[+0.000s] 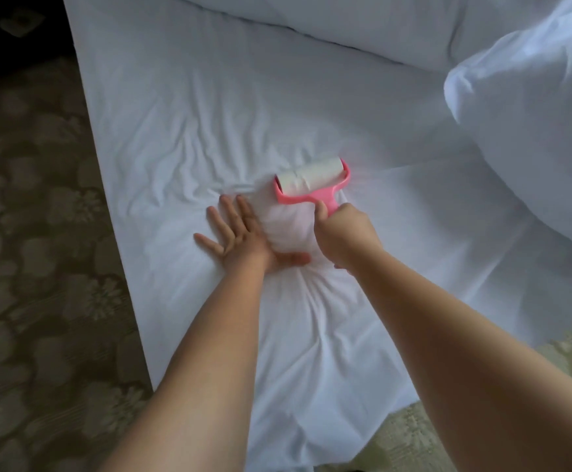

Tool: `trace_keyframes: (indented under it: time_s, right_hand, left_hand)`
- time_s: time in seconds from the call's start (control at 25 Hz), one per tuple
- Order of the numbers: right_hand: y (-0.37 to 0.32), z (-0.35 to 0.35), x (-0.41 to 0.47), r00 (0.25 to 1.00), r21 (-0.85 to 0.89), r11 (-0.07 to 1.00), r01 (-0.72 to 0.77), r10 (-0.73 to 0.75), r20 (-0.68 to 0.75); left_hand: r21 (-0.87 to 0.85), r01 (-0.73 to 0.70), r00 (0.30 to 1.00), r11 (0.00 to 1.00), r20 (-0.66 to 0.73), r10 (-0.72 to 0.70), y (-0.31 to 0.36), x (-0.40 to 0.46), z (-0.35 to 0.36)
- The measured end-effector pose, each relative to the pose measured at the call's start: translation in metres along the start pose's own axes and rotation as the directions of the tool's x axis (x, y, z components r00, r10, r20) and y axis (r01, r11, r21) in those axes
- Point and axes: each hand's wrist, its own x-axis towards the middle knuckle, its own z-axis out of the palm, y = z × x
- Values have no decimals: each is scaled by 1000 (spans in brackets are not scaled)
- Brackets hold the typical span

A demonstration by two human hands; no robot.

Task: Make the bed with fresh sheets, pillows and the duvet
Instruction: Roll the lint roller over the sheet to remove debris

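A white sheet (pixel 182 107) covers the bed, wrinkled around the middle. My left hand (pixel 240 236) presses flat on it with fingers spread. Just to its right, my right hand (pixel 344 229) grips the handle of a pink lint roller (pixel 311 183), whose white roll lies on the sheet. A white pillow (pixel 345 25) lies along the far edge of the bed. A bunched white duvet (pixel 529 107) is heaped at the right.
Patterned carpet (pixel 36 267) runs along the bed's left side and shows again at the lower right. The bed's left edge (pixel 107 206) slants from top to bottom. A dark area sits at the top left corner.
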Motion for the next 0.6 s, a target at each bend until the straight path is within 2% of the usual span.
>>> trace_keyframes:
  time_s: [0.16,0.6]
  right_hand:
    - [-41,-5,46,1000,-6,1000,15,-15,-5]
    - [-81,-5,93,999,0,999,36,-36,-19]
  left_hand:
    - [-26,2,999,1000,48,0,7,33,-28]
    - [-32,-18,1000,999,-2,18,14,76,-52]
